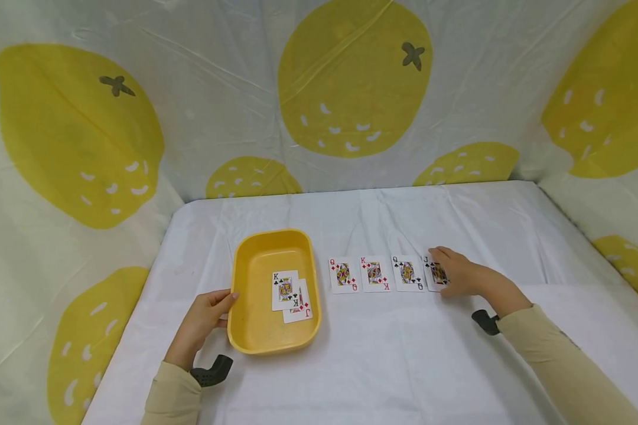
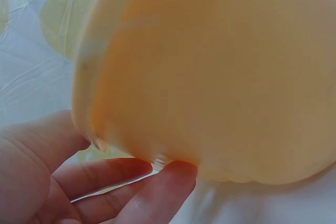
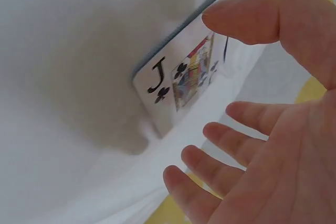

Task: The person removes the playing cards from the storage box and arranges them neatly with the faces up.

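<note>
So the left hand (image 1: pixel 203 316) is gripping the left rim of a yellow tray (image 1: pixel 251 321), thumb over the lip and fingers on the outer side. That tray is sitting toward the left edge of a white cloth-covered table (image 1: pixel 372 354), long side running front to back. Inside, a king of clubs (image 1: pixel 283 288) is partly covering a jack of diamonds (image 1: pixel 305 314), both lying face up by the tray's right wall.

A row of face-up cards is stretching from beside the tray toward the table's right edge: queen of diamonds (image 1: pixel 342 275), king of diamonds (image 1: pixel 374 273), queen of clubs (image 1: pixel 407 273), then jack of clubs (image 1: pixel 433 277) at the end. The right hand (image 1: pixel 464 275) is reaching over that jack, fingers loose and spread rather than clenched. In the right wrist view the thumb is sitting over one edge of it, though I can't tell whether it's actually pressing. Behind the table's far edge, a lemon-print sheet (image 1: pixel 218 100) is hanging, and beige sleeves (image 1: pixel 563 369) are covering both forearms.
</note>
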`<state>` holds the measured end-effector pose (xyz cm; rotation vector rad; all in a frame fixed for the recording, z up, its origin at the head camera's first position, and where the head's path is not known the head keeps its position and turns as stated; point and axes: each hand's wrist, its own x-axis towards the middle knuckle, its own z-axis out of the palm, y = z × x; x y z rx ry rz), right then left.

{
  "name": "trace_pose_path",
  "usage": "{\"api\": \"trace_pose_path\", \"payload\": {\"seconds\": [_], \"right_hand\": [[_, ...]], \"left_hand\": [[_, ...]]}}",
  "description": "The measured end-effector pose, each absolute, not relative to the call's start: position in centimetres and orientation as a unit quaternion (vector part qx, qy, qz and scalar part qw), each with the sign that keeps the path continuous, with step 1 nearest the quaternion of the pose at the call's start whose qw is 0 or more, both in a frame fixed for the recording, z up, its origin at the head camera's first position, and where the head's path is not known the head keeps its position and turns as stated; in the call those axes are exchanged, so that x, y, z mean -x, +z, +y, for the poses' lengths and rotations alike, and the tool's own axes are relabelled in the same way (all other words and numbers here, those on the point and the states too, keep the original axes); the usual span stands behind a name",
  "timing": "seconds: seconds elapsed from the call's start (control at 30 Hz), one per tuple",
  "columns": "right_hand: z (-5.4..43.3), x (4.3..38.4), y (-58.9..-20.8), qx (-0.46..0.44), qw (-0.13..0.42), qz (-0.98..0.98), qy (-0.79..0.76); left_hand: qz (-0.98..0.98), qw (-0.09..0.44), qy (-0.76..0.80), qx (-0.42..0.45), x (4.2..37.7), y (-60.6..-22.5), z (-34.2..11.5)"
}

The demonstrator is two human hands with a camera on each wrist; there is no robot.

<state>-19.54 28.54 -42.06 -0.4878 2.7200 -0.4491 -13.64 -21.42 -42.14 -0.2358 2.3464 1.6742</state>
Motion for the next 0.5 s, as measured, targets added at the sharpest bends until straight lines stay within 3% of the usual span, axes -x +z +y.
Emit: {"api": "trace_pose_path", "payload": {"seconds": [0.5], "right_hand": [[22.9,20.1,-40.1,0.233,0.116,0.952,-0.159]], "left_hand": [[0.801,0.125,0.58,0.078,13.8,-42.3,-21.6]]}}
